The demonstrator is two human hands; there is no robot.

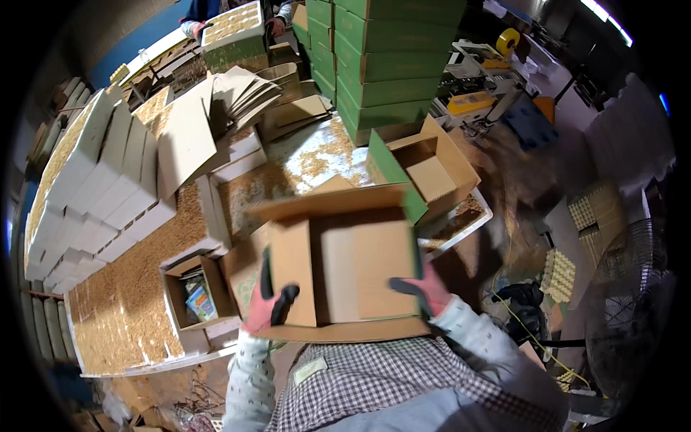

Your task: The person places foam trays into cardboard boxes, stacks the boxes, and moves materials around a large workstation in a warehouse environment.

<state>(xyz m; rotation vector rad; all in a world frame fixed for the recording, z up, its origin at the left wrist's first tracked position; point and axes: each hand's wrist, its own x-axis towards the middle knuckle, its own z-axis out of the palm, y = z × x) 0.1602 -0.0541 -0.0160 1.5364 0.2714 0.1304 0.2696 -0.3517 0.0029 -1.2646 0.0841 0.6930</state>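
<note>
An open cardboard box (334,270) is held between my two gloved hands, close in front of my checked apron. My left hand (268,302) grips its left side, the thumb lying over the inner flap. On the opposite side my right hand (424,291) has its thumb over the right edge. The box's inside is bare brown card, and its flaps stand partly up along the near and far edges. Both gloves are pink with dark fingertips. The fingers outside the box walls are mostly hidden.
Another open box (437,162) with a green outside stands beyond my right hand, before a tall stack of green boxes (372,70). White foam trays (102,178) are piled at left. A small carton (197,294) holds packets. Across the table, a person (201,27) holds a tray. A fan (626,308) stands right.
</note>
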